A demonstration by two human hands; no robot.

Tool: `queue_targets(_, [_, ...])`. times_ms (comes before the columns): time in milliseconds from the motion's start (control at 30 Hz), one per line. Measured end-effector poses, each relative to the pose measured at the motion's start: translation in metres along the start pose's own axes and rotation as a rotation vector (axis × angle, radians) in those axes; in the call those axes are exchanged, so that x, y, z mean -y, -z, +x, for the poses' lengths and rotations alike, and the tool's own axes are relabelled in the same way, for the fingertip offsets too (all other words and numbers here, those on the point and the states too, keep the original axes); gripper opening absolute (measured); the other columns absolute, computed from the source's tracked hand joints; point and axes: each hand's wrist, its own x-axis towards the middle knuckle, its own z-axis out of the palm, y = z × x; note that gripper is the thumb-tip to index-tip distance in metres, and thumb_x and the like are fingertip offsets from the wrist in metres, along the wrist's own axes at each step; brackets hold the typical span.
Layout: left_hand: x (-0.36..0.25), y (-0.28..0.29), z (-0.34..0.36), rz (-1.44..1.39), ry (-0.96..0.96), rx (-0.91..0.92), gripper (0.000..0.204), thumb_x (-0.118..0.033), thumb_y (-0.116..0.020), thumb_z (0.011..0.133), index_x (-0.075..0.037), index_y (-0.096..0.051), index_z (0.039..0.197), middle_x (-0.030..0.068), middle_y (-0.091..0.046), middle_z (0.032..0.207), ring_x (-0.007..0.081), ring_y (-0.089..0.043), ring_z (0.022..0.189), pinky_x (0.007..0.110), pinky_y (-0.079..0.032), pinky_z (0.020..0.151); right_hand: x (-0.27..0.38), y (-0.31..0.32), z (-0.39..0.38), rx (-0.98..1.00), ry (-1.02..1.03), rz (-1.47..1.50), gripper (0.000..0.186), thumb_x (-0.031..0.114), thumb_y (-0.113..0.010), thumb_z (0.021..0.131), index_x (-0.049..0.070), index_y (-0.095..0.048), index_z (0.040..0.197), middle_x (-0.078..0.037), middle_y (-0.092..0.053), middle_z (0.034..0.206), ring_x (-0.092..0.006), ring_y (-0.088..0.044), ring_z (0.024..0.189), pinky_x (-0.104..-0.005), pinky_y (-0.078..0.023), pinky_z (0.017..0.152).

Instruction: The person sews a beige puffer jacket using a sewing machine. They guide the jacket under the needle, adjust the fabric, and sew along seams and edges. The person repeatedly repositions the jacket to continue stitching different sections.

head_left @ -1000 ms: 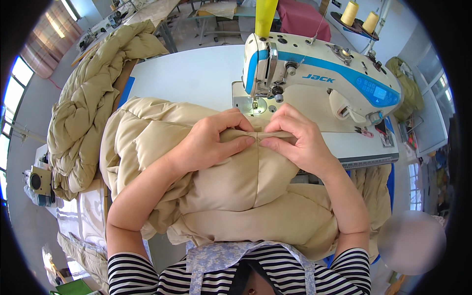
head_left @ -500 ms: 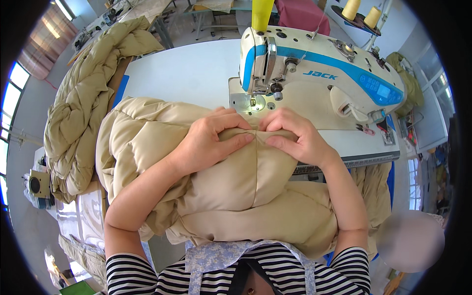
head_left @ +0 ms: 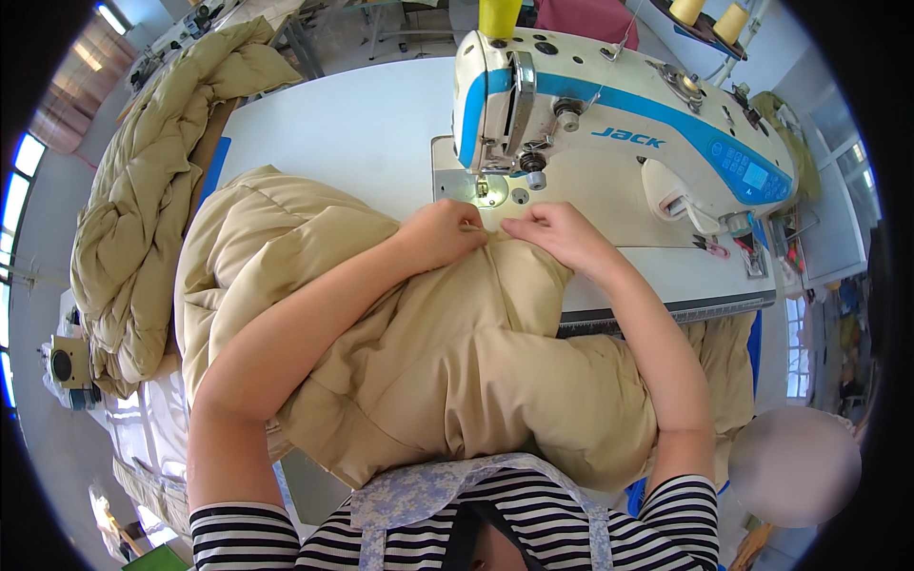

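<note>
So the puffy beige piece [head_left: 428, 352] is partly up on the white counter [head_left: 333, 119], partly bunched down in front of the person's apron [head_left: 405, 495]. Its long axis looks slantwise, from far left to near right, though it's so rumpled that's a loose call. The pinched bit pokes away from the person, its gathered far edge aimed at the presser foot [head_left: 484, 188] of the sewing machine [head_left: 609, 109] and just short of it. Left hand [head_left: 443, 234]: grip pinched on that edge. Right hand [head_left: 560, 235]: same deal, thumb and fingers clamped on it, just beside the left. Pink-handled snips [head_left: 711, 247] lie off to the right, and a second puffy heap [head_left: 143, 209] slumps along the left side.
</note>
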Motion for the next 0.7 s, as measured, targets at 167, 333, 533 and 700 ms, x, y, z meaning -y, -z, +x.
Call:
queue_targets(167, [0.012, 0.005, 0.018, 0.032, 0.134, 0.005, 0.033, -0.033, -0.071, 0.082, -0.003, -0.072, 0.093, 0.0162, -0.072, 0.092, 0.0287, -0.067, 0.088, 0.039, -0.052, 0.079, -0.007, -0.011, 0.025, -0.189, 0.16, -0.404, 0.029, 0.033, -0.068, 0.089, 0.004, -0.063, 0.087, -0.012, -0.069, 0.083, -0.0302, -0.066, 0.079, -0.0397, -0.049, 0.07])
queue_targets(333, [0.016, 0.019, 0.026, -0.132, 0.221, 0.101, 0.036, -0.038, -0.069, 0.079, -0.003, -0.073, 0.09, 0.0182, -0.071, 0.094, 0.0331, -0.067, 0.093, 0.042, -0.052, 0.081, -0.009, -0.013, 0.029, -0.238, 0.172, -0.385, 0.03, 0.035, -0.069, 0.087, 0.006, -0.061, 0.091, -0.012, -0.069, 0.086, -0.0331, -0.066, 0.083, -0.0435, -0.05, 0.072])
queue_targets(533, [0.013, 0.015, 0.026, 0.186, 0.157, 0.006, 0.037, -0.04, -0.065, 0.079, -0.006, -0.072, 0.093, 0.0186, -0.071, 0.097, 0.0344, -0.066, 0.095, 0.044, -0.051, 0.084, -0.007, -0.013, 0.037, -0.257, 0.067, -0.527, 0.036, 0.047, -0.067, 0.086, 0.011, -0.062, 0.085, -0.012, -0.067, 0.073, -0.0323, -0.066, 0.075, -0.0427, -0.049, 0.067])
queue_targets(700, [0.008, 0.018, 0.029, 0.257, 0.2, -0.036, 0.037, -0.043, -0.066, 0.079, -0.006, -0.07, 0.083, 0.0184, -0.071, 0.092, 0.0353, -0.067, 0.093, 0.044, -0.052, 0.082, -0.003, -0.012, 0.042, -0.286, 0.062, -0.536, 0.038, 0.049, -0.068, 0.083, 0.011, -0.065, 0.078, -0.01, -0.067, 0.068, -0.032, -0.066, 0.07, -0.0426, -0.049, 0.065])
